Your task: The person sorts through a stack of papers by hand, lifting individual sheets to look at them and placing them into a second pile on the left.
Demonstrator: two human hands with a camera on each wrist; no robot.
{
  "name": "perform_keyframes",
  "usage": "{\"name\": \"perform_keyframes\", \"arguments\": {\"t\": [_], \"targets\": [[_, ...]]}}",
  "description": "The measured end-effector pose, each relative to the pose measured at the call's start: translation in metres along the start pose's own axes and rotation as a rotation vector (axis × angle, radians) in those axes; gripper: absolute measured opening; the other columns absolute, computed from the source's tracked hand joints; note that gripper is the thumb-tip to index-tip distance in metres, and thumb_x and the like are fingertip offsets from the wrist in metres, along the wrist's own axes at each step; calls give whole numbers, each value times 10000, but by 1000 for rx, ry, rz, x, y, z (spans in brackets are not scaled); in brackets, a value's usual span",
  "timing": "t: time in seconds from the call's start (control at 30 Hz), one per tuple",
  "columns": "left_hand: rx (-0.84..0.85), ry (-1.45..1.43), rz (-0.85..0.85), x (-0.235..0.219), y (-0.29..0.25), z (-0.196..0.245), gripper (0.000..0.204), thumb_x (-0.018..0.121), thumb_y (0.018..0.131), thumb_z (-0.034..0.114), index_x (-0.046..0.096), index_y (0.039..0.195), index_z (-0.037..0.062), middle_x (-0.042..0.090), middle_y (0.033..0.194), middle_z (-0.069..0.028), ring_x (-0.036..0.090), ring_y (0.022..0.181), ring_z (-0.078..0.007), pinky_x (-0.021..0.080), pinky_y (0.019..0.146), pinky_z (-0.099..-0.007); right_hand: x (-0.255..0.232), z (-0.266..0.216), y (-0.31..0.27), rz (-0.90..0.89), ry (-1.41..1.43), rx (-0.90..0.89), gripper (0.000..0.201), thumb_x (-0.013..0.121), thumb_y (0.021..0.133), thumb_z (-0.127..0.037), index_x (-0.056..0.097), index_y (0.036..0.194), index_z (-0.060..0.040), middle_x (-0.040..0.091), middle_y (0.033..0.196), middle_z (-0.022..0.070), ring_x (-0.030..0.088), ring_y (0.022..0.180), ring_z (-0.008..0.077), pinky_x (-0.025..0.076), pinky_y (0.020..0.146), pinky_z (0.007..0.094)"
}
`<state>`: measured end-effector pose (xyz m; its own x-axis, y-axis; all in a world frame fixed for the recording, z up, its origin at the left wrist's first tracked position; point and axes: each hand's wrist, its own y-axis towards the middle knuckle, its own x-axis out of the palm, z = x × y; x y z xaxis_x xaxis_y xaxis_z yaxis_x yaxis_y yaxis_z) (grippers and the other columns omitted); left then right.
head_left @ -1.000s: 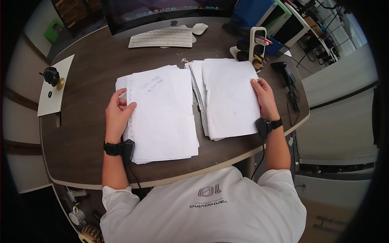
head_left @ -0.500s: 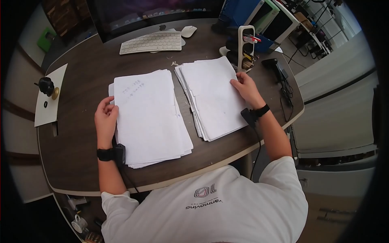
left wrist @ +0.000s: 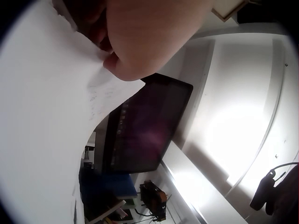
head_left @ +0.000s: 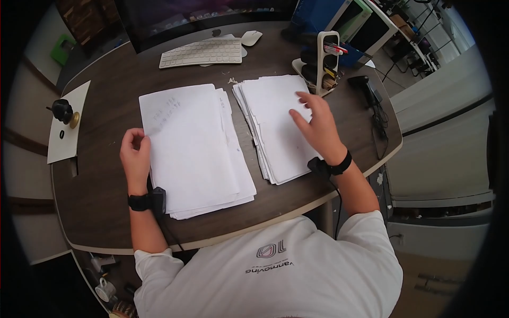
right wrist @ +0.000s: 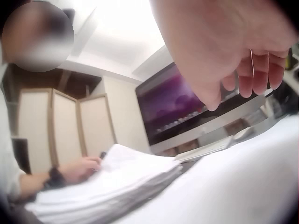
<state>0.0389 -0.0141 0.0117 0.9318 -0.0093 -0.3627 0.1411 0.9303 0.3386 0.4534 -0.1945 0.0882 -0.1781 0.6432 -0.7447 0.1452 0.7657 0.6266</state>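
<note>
Two stacks of white paper lie side by side on the dark desk. My left hand [head_left: 135, 157] pinches the left edge of the top sheet of the left stack [head_left: 191, 153], which has faint handwriting near its top; the left wrist view shows thumb and fingers [left wrist: 110, 60] at the paper's edge. Over the right stack [head_left: 275, 127] my right hand [head_left: 321, 126] hovers with fingers spread, holding nothing. In the right wrist view that hand [right wrist: 233, 51] hangs above the paper, and the left stack [right wrist: 112, 182] shows its many layered edges.
Behind the stacks are a keyboard [head_left: 201, 53], a mouse [head_left: 251, 37] and a monitor [head_left: 207, 16]. A pen holder [head_left: 320, 66] stands behind the right stack. A black corded device [head_left: 366, 93] lies at the right. A white board [head_left: 66, 130] with a black object is at the left.
My right hand has let go of the right stack's edge and moved left above it, fingers spread. My left hand's top sheet has shifted left over its stack, uncovering sheets at the right.
</note>
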Motion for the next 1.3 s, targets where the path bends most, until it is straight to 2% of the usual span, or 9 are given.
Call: {"name": "perform_keyframes", "arguments": {"t": [0.13,0.3,0.37,0.47,0.67,0.77,0.87,0.97,1.3], "targets": [[-306,-567,-103,-9,1,6,95,577,981,46,580,1076,33,617,955,1,567,816,-72,495,768,-249,12,-60,-3,-466,567,177,377,743,935,-245,677,1220,-9,700,1051,144,664,871,255,553,789,353],[-221,-805,-94,-5,-1,20,174,565,999,80,554,1163,25,650,1065,-44,621,951,-107,511,873,-279,46,-109,0,-338,711,284,372,713,969,-265,677,1186,34,702,1050,122,647,874,189,539,826,318],[-217,-825,-103,-5,-2,22,206,566,995,95,549,1186,19,652,1109,-58,632,991,-124,514,904,-294,53,-111,-4,-534,1105,525,388,688,997,-284,658,1204,43,693,1043,83,629,891,137,526,842,297],[-214,-837,-118,-5,-4,20,218,576,993,91,548,1195,17,664,1090,-64,643,974,-125,521,893,-289,45,-112,-7,-424,1394,597,270,665,1030,-220,667,1181,4,674,1053,8,606,914,71,509,774,257],[-241,-865,-318,-2,-9,20,169,593,984,35,560,1150,21,688,1032,-63,653,887,-106,537,786,-252,27,-103,-28,-444,1132,641,209,664,1026,-187,664,1115,2,651,911,-13,564,806,36,471,712,220],[-311,-815,-330,-4,-7,24,111,625,982,55,592,1084,25,665,961,-40,612,802,-77,508,696,-227,12,-71,-28,-169,1079,652,197,640,1045,-201,668,1121,-22,644,919,-47,535,812,15,451,715,201],[-224,-163,-109,0,0,8,185,720,943,149,621,1025,16,611,876,-23,558,753,-94,474,657,-245,-13,-16,-22,-27,1188,791,220,619,1055,-189,651,1163,1,693,1037,20,621,892,48,514,805,222],[-203,312,-154,3,-2,16,457,863,793,278,641,1070,-8,562,872,-52,542,773,-171,485,681,-328,-35,35,-18,-56,1086,886,231,619,1053,-197,640,1151,11,702,981,27,647,808,57,541,731,219],[-180,327,-84,5,-4,8,502,858,797,252,632,1143,-33,622,970,-106,588,839,-213,528,756,-360,-9,75,-37,-285,820,873,252,639,1037,-203,657,1136,28,684,913,-1,603,770,49,502,695,223]]}}
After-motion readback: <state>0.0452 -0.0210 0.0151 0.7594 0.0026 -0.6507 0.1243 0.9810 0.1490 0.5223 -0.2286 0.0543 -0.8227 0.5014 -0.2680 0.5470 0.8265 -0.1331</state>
